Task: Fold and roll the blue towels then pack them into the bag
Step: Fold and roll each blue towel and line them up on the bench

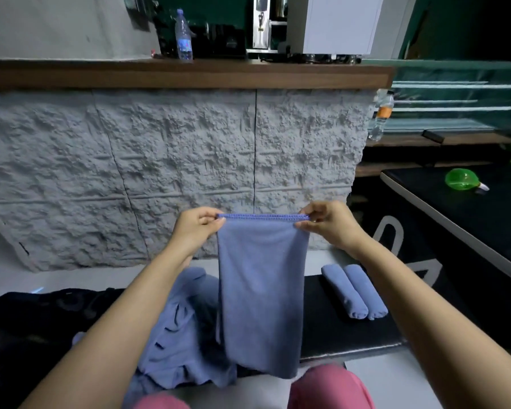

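A folded blue towel (261,293) hangs in the air in front of the person, its stitched top edge stretched level. The left hand (196,228) pinches the top left corner, its grip closed tight on the cloth; the right hand (329,224) pinches the top right corner likewise. Below lies a heap of loose towels (180,335), and right of it two rolled towels (354,292) touching side by side on the dark bench (337,335).

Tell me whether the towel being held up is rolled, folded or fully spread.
Folded, not rolled: the held towel hangs as a narrow doubled strip, top hem pinched by the left hand and right hand.
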Demonstrator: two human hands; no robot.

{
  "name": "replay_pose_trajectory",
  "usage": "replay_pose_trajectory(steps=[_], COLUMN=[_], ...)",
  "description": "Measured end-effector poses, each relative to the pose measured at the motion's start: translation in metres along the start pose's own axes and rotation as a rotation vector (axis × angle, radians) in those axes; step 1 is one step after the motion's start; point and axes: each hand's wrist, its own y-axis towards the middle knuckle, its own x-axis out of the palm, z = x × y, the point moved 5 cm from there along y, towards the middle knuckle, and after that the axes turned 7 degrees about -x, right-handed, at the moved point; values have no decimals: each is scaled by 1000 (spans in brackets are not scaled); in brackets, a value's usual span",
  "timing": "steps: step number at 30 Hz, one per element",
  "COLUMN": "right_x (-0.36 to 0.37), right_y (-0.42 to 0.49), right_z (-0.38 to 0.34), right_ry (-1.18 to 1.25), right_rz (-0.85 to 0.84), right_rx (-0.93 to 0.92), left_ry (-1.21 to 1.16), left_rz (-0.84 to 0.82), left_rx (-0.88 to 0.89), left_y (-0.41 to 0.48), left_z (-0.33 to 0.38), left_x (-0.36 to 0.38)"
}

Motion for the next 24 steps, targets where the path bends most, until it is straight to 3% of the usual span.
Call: replay_pose_trajectory(steps=[5, 10, 13, 16, 21, 24], right_x=[36, 23, 39, 86, 172, 186], right_y=[1, 23, 8, -36, -97, -96], right_z=[63, 93, 120, 169, 251, 269], right_ry=[-145, -45, -60, -88, -355, -365], right_rz=[-100, 150, 187, 77, -517, -582], right_rx=[159, 169, 172, 307, 366, 362], left_ry=[184, 168, 187, 400, 710, 753], left_rz=[-68, -22, -57, -119, -384, -422], left_rx=[-24, 113, 134, 89, -113, -190], left_y=[30, 63, 60, 46, 20, 19], left_z=[-58, -56, -86, -164, -279, -295], left_x=[40, 69, 87, 103, 131, 137])
